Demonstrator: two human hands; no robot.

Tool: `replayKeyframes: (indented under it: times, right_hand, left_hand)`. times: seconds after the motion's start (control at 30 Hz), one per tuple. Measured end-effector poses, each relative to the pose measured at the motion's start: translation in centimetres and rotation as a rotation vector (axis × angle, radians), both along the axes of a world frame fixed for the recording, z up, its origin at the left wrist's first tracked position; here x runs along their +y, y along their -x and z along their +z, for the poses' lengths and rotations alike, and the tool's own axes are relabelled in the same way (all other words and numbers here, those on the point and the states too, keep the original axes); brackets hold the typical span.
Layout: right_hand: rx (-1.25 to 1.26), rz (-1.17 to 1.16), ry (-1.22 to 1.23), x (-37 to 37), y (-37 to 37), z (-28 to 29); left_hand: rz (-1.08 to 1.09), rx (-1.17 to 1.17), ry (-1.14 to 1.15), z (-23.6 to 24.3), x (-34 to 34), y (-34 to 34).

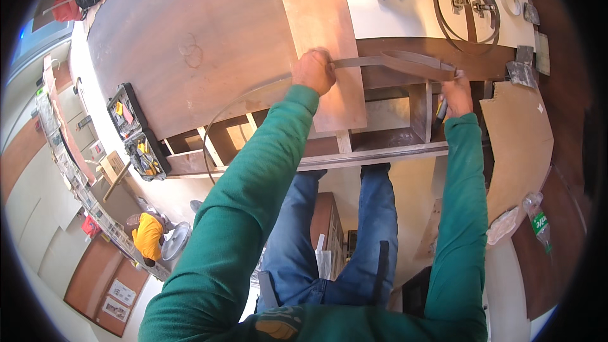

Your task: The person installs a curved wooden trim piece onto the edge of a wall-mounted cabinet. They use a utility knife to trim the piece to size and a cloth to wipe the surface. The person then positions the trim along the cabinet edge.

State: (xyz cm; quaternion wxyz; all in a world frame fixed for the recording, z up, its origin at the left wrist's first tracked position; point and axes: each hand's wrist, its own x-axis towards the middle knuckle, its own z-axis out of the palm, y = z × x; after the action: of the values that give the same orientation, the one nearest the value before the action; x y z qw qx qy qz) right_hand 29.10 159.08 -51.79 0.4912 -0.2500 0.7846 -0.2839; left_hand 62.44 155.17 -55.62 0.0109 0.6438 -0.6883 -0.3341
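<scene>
Both my arms reach forward over a wooden frame (386, 150) with several compartments. My left hand (315, 71) is closed around a thin, flexible brown strip (415, 65), above a light wood board (320, 9). A long tail of strip curves from this hand down to the left. Between my hands the strip doubles back in a narrow loop. My right hand (457, 95) pinches the loop's other end, above the right end of the frame. Below its fingers shows a dark handle (441, 111); whether the hand holds that tool too, I cannot tell.
A big brown panel (183, 44) lies at the left, with an open tool case (136, 133) by its edge. At the far right are coiled strip with metal hinges (468, 5), a tape roll (510, 2) and a plastic bottle (538, 221). A person in yellow (149, 235) is lower left.
</scene>
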Motion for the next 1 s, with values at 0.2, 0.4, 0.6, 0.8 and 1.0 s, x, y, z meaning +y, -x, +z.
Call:
replayKeyframes:
  times: [0.2, 0.4, 0.6, 0.8, 1.0]
  right_hand:
    - [-0.435, -0.102, -0.428, 8.5, -1.5, 2.0]
    - [-0.469, 0.047, -0.518, 19.7, -6.7, 6.2]
    - [-0.483, 0.209, -0.281, 13.5, -13.7, 13.9]
    - [-1.010, -0.114, 0.044, 8.8, -15.1, 17.6]
    - [-0.925, 0.016, 0.045, 8.3, -15.5, 18.6]
  left_hand:
    - [0.170, 0.062, -0.122, 0.4, -0.3, 0.0]
    - [0.081, 0.052, -0.136, -0.1, -0.6, -0.3]
    - [0.103, -0.066, -0.043, -0.2, -0.5, 0.4]
    - [0.073, -0.115, -0.186, 2.0, -1.0, 1.3]
    - [0.082, -0.142, -0.222, 1.6, -1.2, 0.9]
